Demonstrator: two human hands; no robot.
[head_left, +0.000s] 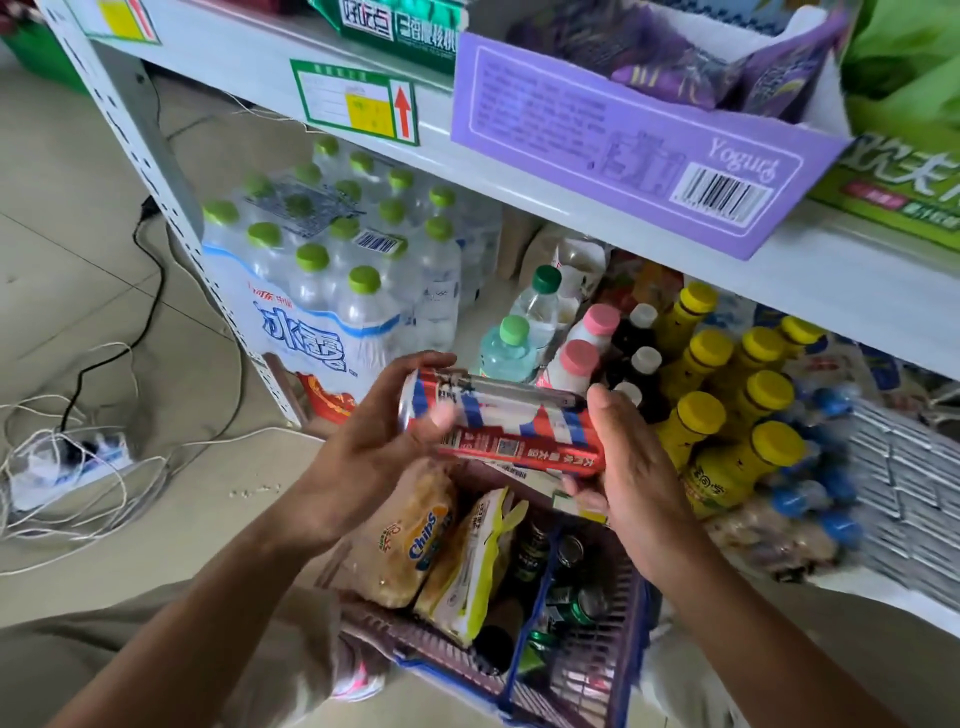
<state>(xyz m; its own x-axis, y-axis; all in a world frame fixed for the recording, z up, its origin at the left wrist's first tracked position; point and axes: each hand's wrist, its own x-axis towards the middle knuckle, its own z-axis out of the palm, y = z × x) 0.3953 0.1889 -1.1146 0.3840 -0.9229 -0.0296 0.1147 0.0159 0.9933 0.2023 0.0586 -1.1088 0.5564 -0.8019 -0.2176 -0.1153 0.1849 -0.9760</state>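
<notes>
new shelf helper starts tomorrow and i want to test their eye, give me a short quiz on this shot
1. True or false: the striped can lies in the basket.
2. What colour are the caps in the shrink-wrapped water pack? A green, B red, C black
3. Fill in: the snack bag in the basket reads "____".
Key: 1 false, the left hand and right hand hold it above the basket. 2 A. 3 Chips.
</notes>
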